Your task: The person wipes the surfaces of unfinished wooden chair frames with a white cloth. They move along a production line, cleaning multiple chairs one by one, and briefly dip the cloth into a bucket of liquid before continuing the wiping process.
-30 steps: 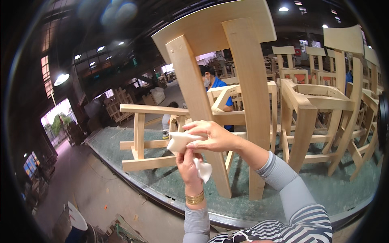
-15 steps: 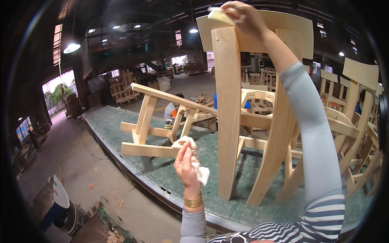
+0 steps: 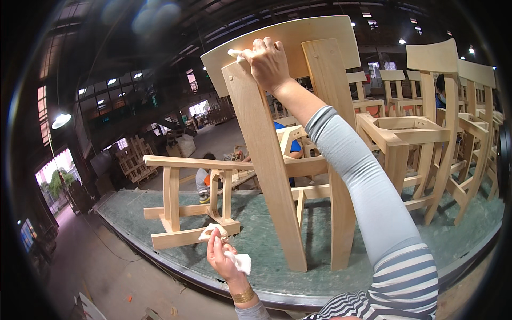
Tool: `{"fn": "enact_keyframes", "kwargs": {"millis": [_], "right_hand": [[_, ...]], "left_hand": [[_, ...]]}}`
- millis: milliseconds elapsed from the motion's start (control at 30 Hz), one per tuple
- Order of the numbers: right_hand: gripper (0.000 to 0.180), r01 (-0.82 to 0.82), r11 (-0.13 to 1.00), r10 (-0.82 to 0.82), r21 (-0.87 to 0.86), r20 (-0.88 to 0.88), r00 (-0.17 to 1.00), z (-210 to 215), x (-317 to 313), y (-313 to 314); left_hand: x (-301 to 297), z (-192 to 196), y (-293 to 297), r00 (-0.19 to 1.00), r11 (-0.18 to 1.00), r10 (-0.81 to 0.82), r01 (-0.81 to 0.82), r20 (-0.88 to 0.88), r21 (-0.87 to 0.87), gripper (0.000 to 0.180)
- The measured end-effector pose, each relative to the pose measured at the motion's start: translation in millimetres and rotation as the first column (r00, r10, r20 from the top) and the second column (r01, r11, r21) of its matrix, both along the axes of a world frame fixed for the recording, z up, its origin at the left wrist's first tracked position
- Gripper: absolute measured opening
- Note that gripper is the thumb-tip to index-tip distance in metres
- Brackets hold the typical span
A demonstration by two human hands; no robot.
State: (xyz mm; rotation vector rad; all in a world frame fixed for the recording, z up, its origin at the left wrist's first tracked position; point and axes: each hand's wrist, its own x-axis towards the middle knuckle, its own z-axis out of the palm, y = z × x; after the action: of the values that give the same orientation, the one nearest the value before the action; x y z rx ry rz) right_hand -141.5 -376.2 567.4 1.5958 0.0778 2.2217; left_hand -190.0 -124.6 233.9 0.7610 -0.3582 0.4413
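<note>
An unfinished wooden chair (image 3: 277, 160) stands on the green-topped bench (image 3: 373, 250) right in front of me, its curved backrest at the top. My right hand (image 3: 266, 61) is raised to the top of the chair's left post and presses a small white cloth (image 3: 234, 53) against the wood. Lower down, my left hand (image 3: 221, 256) pinches a crumpled white rag (image 3: 237, 260) near the bench's front edge, next to the foot rail of a chair frame (image 3: 186, 208) lying on its side. A gold bracelet sits on that wrist.
More bare wooden chairs (image 3: 426, 128) stand in a row at the right of the bench. A person in blue (image 3: 290, 144) and another crouching person (image 3: 202, 181) work behind the chairs. Stacked wooden frames (image 3: 130, 160) and a bright doorway (image 3: 56, 176) lie far left.
My right hand rose from my left hand to the top of the chair post and now rubs there with the cloth. My view tilted upward; the left hand stayed low with its rag.
</note>
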Motion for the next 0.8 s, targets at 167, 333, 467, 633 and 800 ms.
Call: {"fn": "enact_keyframes", "kwargs": {"millis": [167, 333, 467, 633, 800], "right_hand": [[0.01, -0.031, 0.999, 0.029, 0.036, 0.066, 0.997, -11.8, 2.1, -1.2], [0.012, -0.013, 0.999, 0.012, 0.048, 0.017, 1.0, -26.3, -1.7, -1.3], [0.015, -0.003, 0.999, 0.011, 0.044, -0.178, 0.984, -50.9, -13.8, -9.8], [0.014, -0.481, 0.771, 0.637, 0.417, -0.492, 0.594, -42.0, -53.8, -47.2], [0.02, -0.613, 0.718, 0.691, 0.33, -0.444, 0.57, 33.1, -60.0, -15.0]], "left_hand": [[-1.3, -4.4, 10.5, 1.0, 1.0, 0.011, -0.011, -0.012, -0.005, 0.029], [-4.2, -5.2, 19.0, 1.0, 1.0, -0.002, 0.002, -0.018, -0.016, 0.029], [-4.8, -6.3, 24.9, 1.0, 0.999, 0.003, -0.003, -0.026, -0.037, 0.029], [-8.2, -7.0, 39.1, 0.999, 0.997, 0.033, -0.035, -0.027, -0.073, 0.029], [-9.1, -5.8, 44.4, 0.998, 0.992, 0.064, -0.067, -0.029, -0.109, 0.029]]}}
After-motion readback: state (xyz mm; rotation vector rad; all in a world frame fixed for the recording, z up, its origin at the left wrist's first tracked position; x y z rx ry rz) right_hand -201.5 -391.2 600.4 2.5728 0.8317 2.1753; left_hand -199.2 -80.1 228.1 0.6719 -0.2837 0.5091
